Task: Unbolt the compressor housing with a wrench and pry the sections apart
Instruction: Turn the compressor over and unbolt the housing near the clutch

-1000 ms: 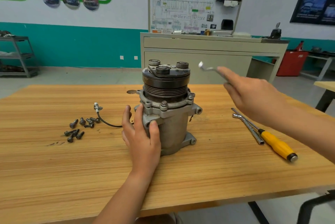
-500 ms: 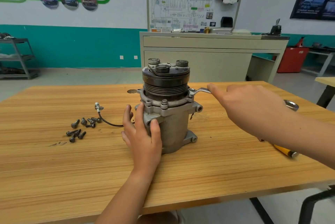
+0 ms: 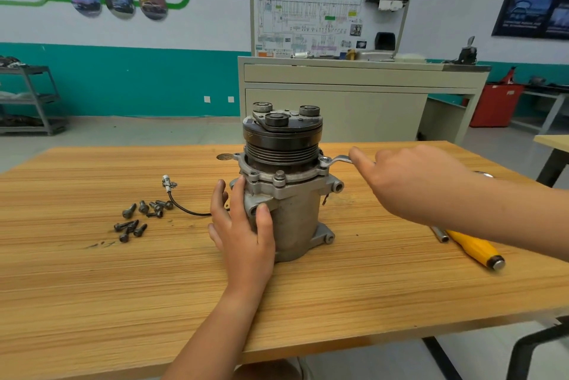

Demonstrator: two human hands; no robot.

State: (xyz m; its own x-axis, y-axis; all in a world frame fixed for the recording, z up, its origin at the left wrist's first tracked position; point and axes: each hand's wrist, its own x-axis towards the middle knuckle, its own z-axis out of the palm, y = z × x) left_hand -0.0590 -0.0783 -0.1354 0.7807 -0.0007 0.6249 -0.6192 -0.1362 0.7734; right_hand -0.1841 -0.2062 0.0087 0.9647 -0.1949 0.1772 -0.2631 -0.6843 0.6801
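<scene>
— Compressor housing (image 3: 295, 213): position and finish?
— Stood upright at the middle of the table (image 3: 308, 302), on striped wood grain. Rough cast grey cylinder, dark grooved pulley (image 3: 281, 150) on top.
— Hands?
— Left hand (image 3: 243, 229) is wrapped round the body, thumb in front. Right hand (image 3: 409, 182) is closed round a polished steel wrench (image 3: 335, 160), whose ring end is seated on a flange bolt.
— Elsewhere?
— Loose dark bolts (image 3: 135, 219) are noted to the left.

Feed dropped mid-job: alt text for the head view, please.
A left hand grips an upright compressor on a table while the right hand holds a wrench set on a flange bolt. Loose bolts lie left; a yellow-handled screwdriver lies right.
</scene>
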